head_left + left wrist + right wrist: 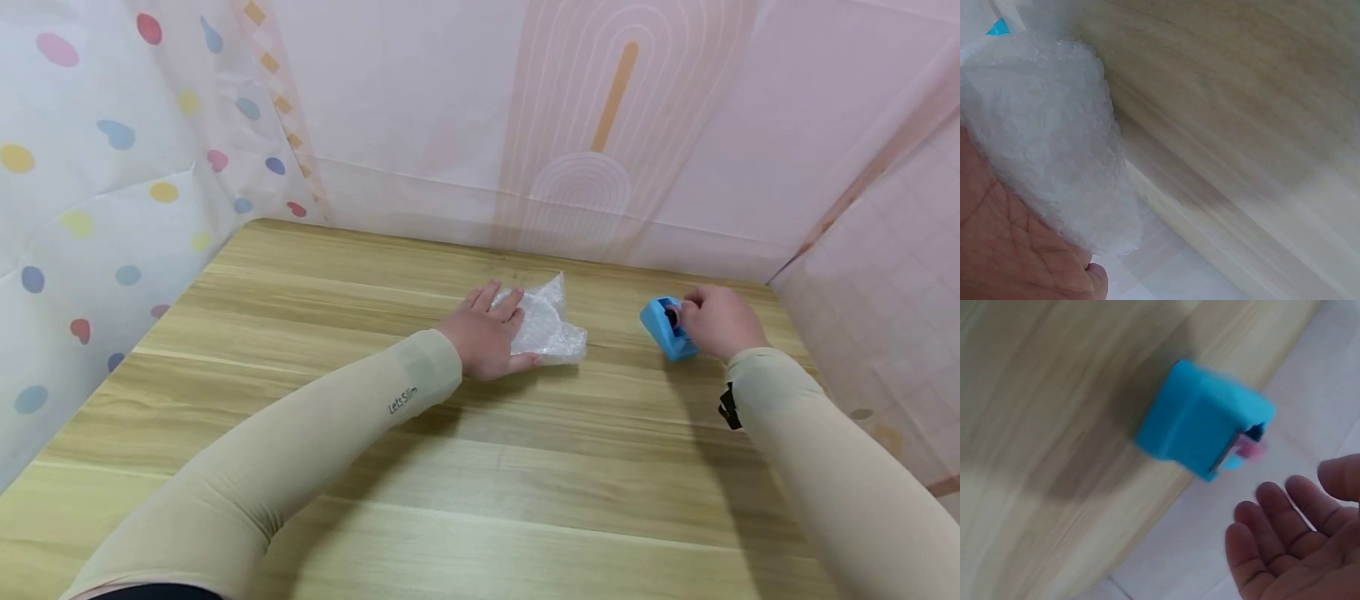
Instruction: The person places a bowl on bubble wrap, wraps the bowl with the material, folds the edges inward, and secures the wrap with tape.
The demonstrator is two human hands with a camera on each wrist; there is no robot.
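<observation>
Clear, crinkly bubble wrap (543, 329) sits right under the fingers of the left hand (487, 337). Those fingers are pretty much straight and fanned out, laid over the left part of the bundle, with the thumb along its near edge, so it's a flat palm-down touch and nothing's pinched. Most of the wrap pokes out to the right of the hand, one pointy corner sticking up at the far end.

Over on the right, the right hand (723, 321) is at a blue tape dispenser (662, 329). From the head cam the fingertips overlap its right edge, but the right wrist view has them loosely bent, thumb apart, nothing between them and a gap to the dispenser, so I'd call that hand unclenched. There's a blurry pink bit (1249, 449) at the dispenser's open end.

Both arms wear beige sleeves (322, 433), the left one with some lettering near the cuff, plus a black strap (729, 408) by the right wrist. It's all on a wood-grain tabletop (450, 517), with a polka-dot sheet (75, 192) off to the left and a pink arch-print backdrop (420, 108) behind.
</observation>
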